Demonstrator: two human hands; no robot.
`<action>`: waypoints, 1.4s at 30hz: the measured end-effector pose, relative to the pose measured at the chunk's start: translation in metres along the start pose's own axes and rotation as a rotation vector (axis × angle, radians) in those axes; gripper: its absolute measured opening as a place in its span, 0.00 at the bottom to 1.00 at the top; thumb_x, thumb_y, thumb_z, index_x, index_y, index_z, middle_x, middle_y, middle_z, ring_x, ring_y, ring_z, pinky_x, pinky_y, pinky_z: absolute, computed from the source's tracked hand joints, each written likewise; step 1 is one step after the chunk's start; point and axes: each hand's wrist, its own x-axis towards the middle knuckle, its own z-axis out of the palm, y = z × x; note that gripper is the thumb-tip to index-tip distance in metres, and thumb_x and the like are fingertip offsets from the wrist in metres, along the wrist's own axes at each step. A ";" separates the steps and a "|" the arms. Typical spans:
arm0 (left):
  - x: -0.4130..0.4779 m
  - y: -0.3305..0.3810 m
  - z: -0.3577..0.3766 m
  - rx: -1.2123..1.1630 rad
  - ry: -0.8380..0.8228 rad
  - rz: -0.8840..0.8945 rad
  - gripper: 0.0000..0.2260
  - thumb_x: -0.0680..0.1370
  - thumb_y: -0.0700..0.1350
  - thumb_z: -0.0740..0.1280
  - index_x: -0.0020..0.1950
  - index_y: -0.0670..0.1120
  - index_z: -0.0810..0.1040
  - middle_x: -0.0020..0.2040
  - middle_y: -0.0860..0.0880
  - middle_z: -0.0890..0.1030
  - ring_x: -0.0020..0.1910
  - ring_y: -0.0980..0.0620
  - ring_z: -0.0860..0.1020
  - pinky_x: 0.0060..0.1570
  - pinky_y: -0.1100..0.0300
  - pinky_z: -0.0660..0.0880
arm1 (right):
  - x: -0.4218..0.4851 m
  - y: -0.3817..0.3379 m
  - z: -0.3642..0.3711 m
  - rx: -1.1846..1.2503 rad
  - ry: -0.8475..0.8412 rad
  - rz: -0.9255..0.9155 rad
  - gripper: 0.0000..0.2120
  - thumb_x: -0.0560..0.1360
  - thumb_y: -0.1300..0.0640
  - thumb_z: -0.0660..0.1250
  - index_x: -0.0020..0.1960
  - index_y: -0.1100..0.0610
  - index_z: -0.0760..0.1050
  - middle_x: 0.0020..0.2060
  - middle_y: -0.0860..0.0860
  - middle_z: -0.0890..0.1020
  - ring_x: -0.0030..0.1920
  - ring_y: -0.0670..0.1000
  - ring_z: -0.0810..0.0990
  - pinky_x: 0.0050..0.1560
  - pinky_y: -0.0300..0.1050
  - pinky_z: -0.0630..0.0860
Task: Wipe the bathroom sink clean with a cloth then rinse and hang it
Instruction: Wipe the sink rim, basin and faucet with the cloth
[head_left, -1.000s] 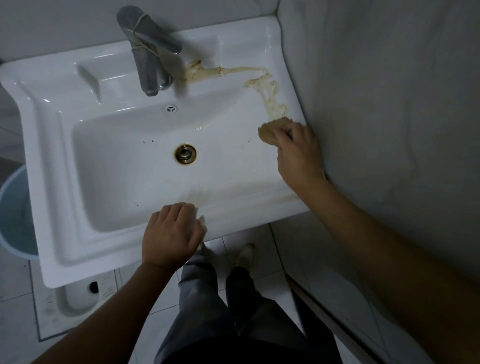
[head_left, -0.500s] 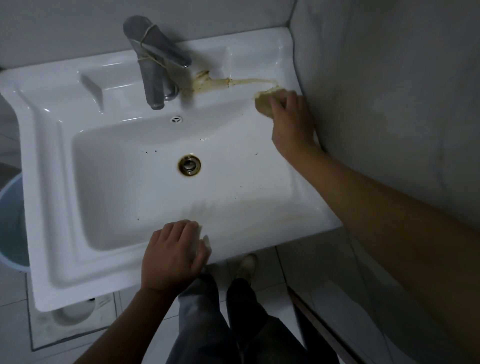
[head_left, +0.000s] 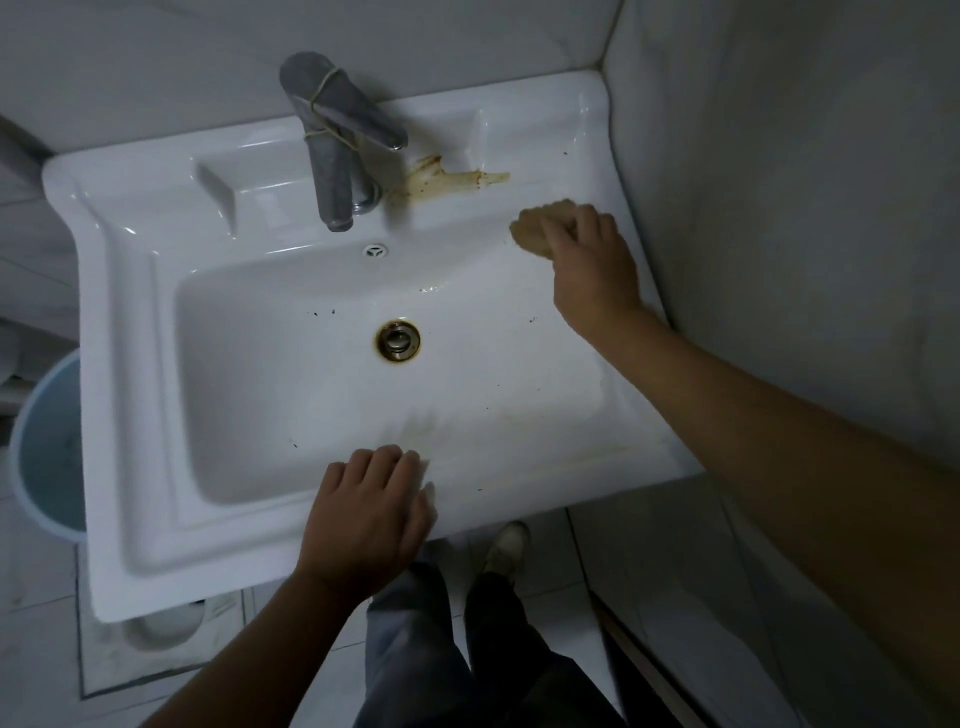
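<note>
White sink (head_left: 130, 322) wedged into dim tiled corner, brown stain (head_left: 441, 179) beside tap (head_left: 332, 140); right hand (head_left: 592, 265) clenched on mostly hidden cloth (head_left: 527, 234), left hand (head_left: 371, 514) flat, released, on front rim.

Blue bucket (head_left: 49, 447), perhaps holding water, on tiled floor (head_left: 41, 660).

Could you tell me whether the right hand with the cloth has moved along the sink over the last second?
Yes. The right hand and cloth went up the sink's right rim toward the stain, then dropped slightly back.
</note>
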 end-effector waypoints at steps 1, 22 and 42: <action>0.001 -0.001 0.000 0.015 -0.010 0.018 0.20 0.80 0.56 0.55 0.60 0.45 0.78 0.53 0.46 0.80 0.46 0.46 0.76 0.45 0.52 0.73 | -0.004 0.002 -0.002 0.009 -0.012 -0.009 0.28 0.71 0.68 0.68 0.70 0.55 0.70 0.64 0.58 0.73 0.61 0.61 0.72 0.58 0.54 0.76; 0.003 -0.004 0.001 -0.035 0.009 0.034 0.16 0.77 0.55 0.63 0.56 0.45 0.80 0.51 0.46 0.80 0.45 0.45 0.76 0.43 0.51 0.73 | 0.037 -0.008 -0.006 0.067 -0.119 0.028 0.33 0.59 0.61 0.81 0.62 0.56 0.74 0.60 0.55 0.72 0.60 0.58 0.72 0.48 0.54 0.79; 0.002 -0.004 0.004 -0.038 0.071 0.047 0.16 0.77 0.54 0.63 0.56 0.45 0.79 0.51 0.47 0.80 0.46 0.46 0.76 0.45 0.52 0.71 | 0.052 -0.013 -0.011 0.253 -0.045 0.074 0.34 0.63 0.68 0.76 0.67 0.53 0.74 0.60 0.56 0.73 0.61 0.59 0.73 0.52 0.57 0.81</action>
